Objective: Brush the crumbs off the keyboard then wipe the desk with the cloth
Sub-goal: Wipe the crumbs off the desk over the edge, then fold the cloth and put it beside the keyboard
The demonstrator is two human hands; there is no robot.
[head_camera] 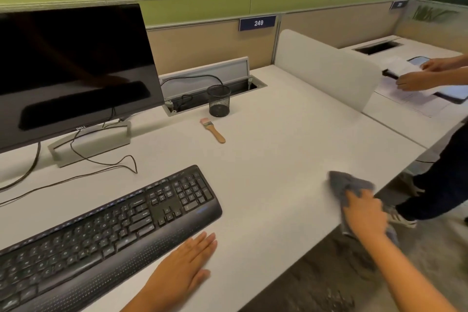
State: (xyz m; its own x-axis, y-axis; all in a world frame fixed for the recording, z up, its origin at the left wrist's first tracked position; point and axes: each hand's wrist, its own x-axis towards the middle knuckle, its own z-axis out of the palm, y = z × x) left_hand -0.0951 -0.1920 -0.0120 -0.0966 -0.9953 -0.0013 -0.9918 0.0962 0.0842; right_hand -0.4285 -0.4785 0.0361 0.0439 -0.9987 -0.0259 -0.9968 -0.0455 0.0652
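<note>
A black keyboard (101,230) lies at an angle on the white desk (266,149), near the front left. My left hand (184,268) rests flat on the desk just right of the keyboard's palm rest, fingers together, holding nothing. My right hand (364,215) presses a grey cloth (347,185) onto the desk at its right front edge; part of the cloth hangs over the edge. A small wooden-handled brush (214,130) lies loose on the desk further back, in front of the mesh cup.
A dark monitor (71,71) on a stand fills the back left, with cables trailing over the desk. A black mesh pen cup (219,100) stands by an open cable tray (212,88). A white divider (326,71) bounds the right side. Another person (440,185) stands at the neighbouring desk, handling papers.
</note>
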